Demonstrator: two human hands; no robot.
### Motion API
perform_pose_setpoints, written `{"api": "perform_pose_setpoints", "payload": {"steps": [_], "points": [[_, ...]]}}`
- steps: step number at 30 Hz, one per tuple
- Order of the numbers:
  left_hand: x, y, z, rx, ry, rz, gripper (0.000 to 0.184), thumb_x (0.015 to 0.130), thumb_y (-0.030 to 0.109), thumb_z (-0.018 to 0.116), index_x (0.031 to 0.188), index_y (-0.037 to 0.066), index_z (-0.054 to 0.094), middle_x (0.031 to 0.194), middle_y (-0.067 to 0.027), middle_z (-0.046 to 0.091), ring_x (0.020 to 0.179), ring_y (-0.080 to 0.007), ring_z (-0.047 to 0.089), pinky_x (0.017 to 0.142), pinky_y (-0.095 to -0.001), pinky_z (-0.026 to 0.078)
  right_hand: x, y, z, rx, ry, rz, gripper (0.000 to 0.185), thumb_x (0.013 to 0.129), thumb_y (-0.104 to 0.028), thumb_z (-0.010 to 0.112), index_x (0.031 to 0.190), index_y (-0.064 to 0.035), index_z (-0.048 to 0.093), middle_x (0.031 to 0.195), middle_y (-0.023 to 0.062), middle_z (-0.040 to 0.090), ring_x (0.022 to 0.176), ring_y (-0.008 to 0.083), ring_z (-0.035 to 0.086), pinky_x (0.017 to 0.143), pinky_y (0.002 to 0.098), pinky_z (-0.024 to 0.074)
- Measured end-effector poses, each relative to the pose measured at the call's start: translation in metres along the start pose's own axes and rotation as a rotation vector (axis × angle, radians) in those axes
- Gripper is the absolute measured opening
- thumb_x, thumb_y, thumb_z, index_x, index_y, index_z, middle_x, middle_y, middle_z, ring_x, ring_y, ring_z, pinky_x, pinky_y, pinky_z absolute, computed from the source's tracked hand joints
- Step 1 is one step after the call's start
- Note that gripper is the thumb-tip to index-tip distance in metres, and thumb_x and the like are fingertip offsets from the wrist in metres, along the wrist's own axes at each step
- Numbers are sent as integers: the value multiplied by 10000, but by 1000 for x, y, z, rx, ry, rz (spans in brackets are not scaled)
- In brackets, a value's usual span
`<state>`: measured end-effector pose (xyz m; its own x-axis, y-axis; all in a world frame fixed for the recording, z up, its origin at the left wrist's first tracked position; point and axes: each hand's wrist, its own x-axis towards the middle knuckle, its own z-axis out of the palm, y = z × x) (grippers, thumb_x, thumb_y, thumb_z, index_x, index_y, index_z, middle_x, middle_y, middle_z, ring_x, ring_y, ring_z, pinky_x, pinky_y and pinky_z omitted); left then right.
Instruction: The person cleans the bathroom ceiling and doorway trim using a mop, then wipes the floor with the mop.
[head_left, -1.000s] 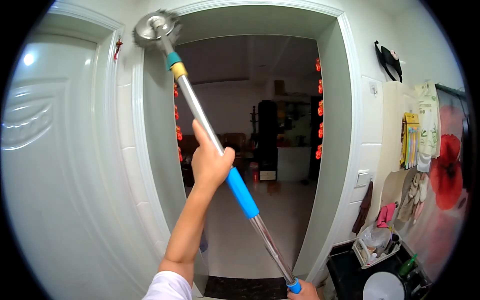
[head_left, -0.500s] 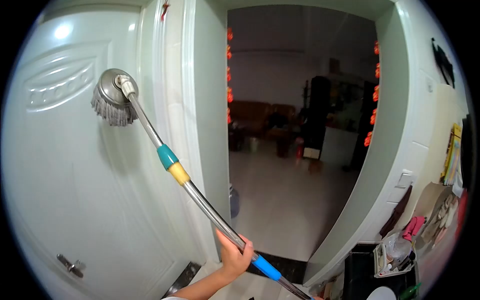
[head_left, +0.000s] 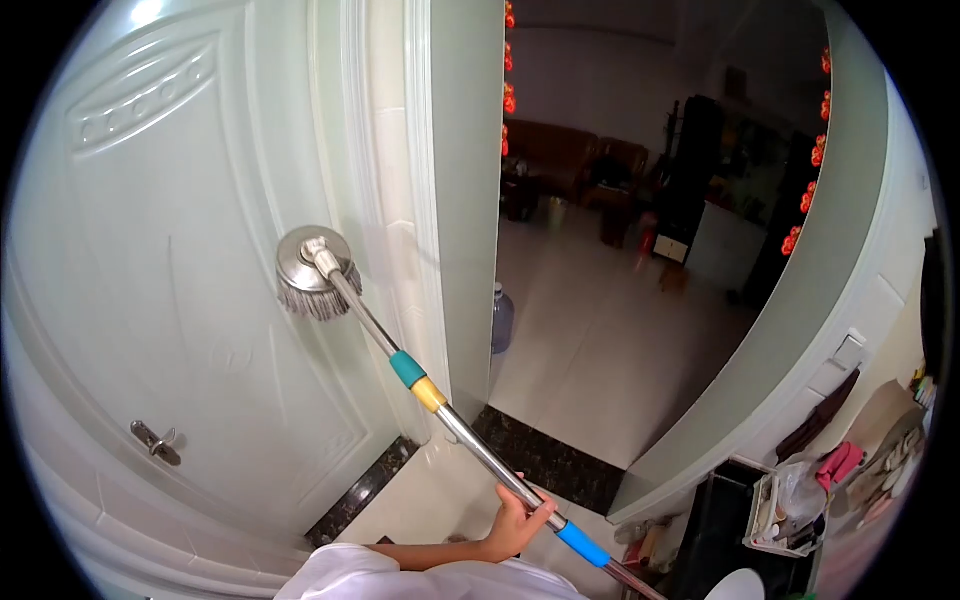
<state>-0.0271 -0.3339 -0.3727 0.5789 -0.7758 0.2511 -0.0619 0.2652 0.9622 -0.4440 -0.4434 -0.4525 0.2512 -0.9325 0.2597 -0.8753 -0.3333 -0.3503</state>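
A round mop head with a metal disc and grey strands is against or just in front of the white door, near its right edge. Its metal pole, with a teal and a yellow collar, slants down to the lower right. My left hand is wrapped round the pole just above the blue sleeve. The pole's lower end runs out of the frame, and my right hand is not visible.
The door handle is at lower left. An open doorway with a dark threshold leads to a dim room. A blue water bottle stands beyond its left jamb. At lower right, a white basket rests on a black surface.
The mop head has moved from the upper doorway frame to the door, then down and right. My left hand is lower, and the view has tilted down and left. My right hand has left the frame.
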Motion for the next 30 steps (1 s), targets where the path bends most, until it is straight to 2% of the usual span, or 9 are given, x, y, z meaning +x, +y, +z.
{"api": "perform_pose_setpoints", "payload": {"steps": [5, 11, 13, 17, 19, 24, 25, 26, 30], "points": [[-16, -20, 18, -182, 13, -339, 411, 929, 189, 567, 1032, 36, 200, 982, -83, 591, 787, -91, 570, 593, -219, 487, 14, 41, -41, -151, 129, -148, 125, 604, -97, 656, 724, -60, 659, 670, 165, 602, 614, 384, 553, 582, 460, 438], [-11, -29, 14, -276, 119, -782, 431, 882, 297, 601, 1090, 44, 322, 960, -49, 588, 876, -112, 565, 626, -286, 499, 63, -11, -121, -379, 173, -334, 81, 578, -113, 671, 644, -99, 625, 630, 125, 583, 576, 339, 552, 535, 433, 430], [-20, -52, 4, -425, 84, -753, 286, 837, 276, 609, 979, 46, 519, 857, -47, 597, 783, -128, 570, 610, -291, 478, 85, -49, -151, -489, 257, -455, 99, 570, -134, 677, 603, -127, 584, 588, 85, 551, 549, 311, 540, 510, 416, 419], [-4, -72, -18, -699, 368, -968, 207, 832, 259, 587, 739, 74, 605, 627, -23, 553, 579, -131, 520, 543, -264, 421, 124, -130, -191, -635, 390, -697, 94, 682, -218, 626, 746, -149, 630, 710, 64, 567, 654, 271, 559, 548, 404, 417], [-5, -92, -35, -777, 416, -996, 186, 828, 249, 582, 753, 80, 603, 635, -24, 553, 582, -130, 519, 541, -264, 420, 144, -182, -197, -667, 427, -839, 157, 789, -275, 551, 834, -167, 655, 788, 28, 584, 723, 241, 570, 615, 399, 422], [-7, -140, -83, -951, 540, -1097, 133, 807, 221, 536, 769, 98, 572, 607, 0, 488, 549, -123, 476, 519, -270, 414, 179, -325, -189, -697, 222, -1164, 176, 817, -200, 516, 931, -149, 640, 864, 32, 598, 800, 229, 570, 794, 412, 454], [-9, -152, -94, -978, 557, -1100, 138, 812, 230, 515, 743, 114, 543, 593, 6, 459, 506, -121, 446, 461, -258, 398, 185, -357, -184, -688, 204, -1262, 218, 783, -146, 548, 978, -149, 647, 844, 37, 607, 736, 237, 583, 713, 393, 475], [-9, -155, -103, -997, 577, -1094, 138, 812, 230, 515, 743, 114, 543, 593, 6, 459, 506, -121, 446, 461, -258, 398, 189, -386, -168, -550, 220, -1312, 192, 664, -105, 616, 842, -43, 580, 722, 101, 546, 729, 294, 562, 734, 417, 461], [-16, -162, -141, -968, 877, -1139, 139, 812, 205, 551, 728, 157, 452, 613, 4, 426, 542, -130, 443, 477, -259, 386, 197, -482, -137, -521, 100, -1543, 215, 668, -109, 561, 869, -35, 559, 737, 85, 464, 742, 254, 491, 767, 410, 434]]}}
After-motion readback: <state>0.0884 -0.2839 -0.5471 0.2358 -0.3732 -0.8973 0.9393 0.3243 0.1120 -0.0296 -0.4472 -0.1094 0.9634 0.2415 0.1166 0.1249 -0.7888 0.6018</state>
